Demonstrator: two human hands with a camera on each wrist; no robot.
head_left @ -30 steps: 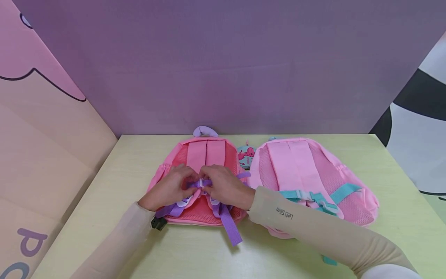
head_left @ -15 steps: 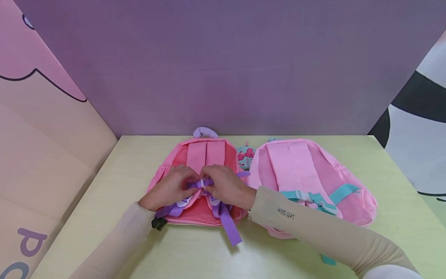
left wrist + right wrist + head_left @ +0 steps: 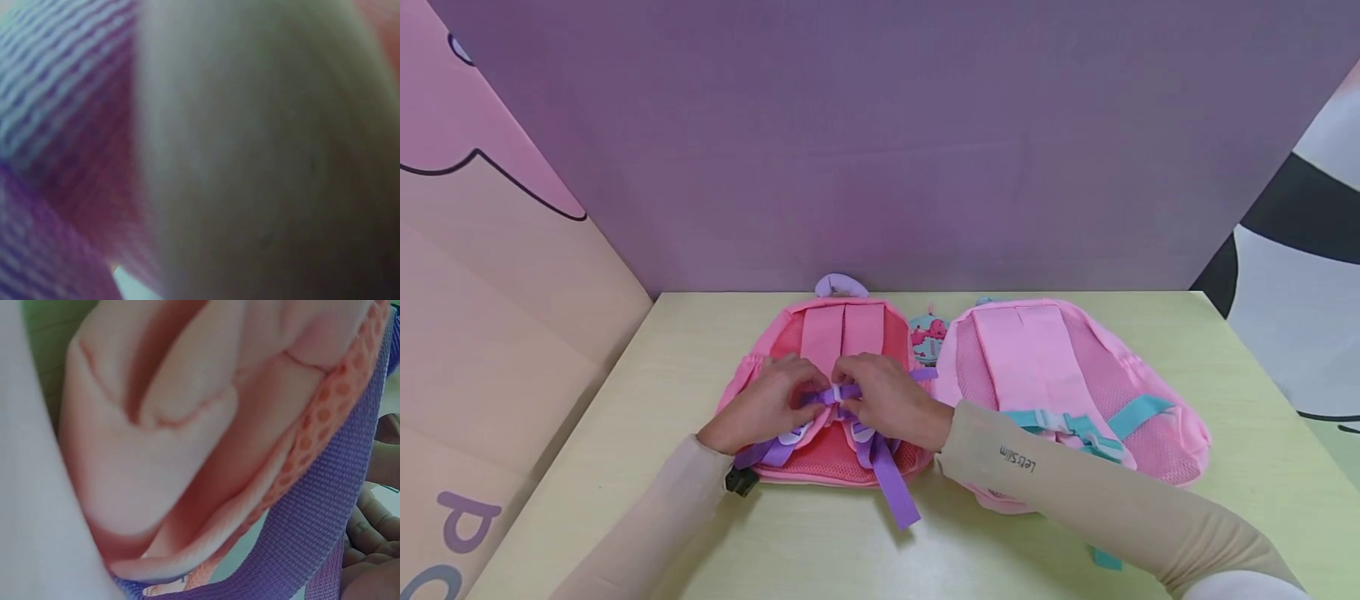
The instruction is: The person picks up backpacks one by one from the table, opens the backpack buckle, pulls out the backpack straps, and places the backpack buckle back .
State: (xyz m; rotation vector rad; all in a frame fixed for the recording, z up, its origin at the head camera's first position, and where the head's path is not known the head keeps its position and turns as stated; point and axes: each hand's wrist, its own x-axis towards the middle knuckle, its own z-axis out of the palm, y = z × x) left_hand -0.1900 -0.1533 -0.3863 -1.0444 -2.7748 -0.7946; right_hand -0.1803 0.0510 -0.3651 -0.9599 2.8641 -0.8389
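A coral-pink backpack (image 3: 823, 329) lies on the table with its shoulder straps facing up. Across those straps runs a purple chest strap (image 3: 814, 398) with a small pale buckle (image 3: 837, 393). My left hand (image 3: 766, 404) pinches the strap left of the buckle. From the other side, my right hand (image 3: 887, 400) pinches it just right of the buckle. Both hands partly cover the fingertips and the buckle's ends. In the left wrist view, a blurred pale surface hides most of the work beside purple webbing (image 3: 62, 81). Purple webbing (image 3: 312, 487) and pink fabric (image 3: 137, 475) fill the right wrist view.
A lighter pink backpack (image 3: 1030, 358) with teal straps (image 3: 1138, 415) lies close on the right, partly under my right sleeve (image 3: 1045, 475). Between the bags sits a teal-and-pink round piece (image 3: 929, 337). A purple panel (image 3: 925, 150) stands behind the table (image 3: 805, 550).
Both hands stay at the buckle with almost no visible movement. The backpacks lie where they were, and the view has shifted only very slightly.
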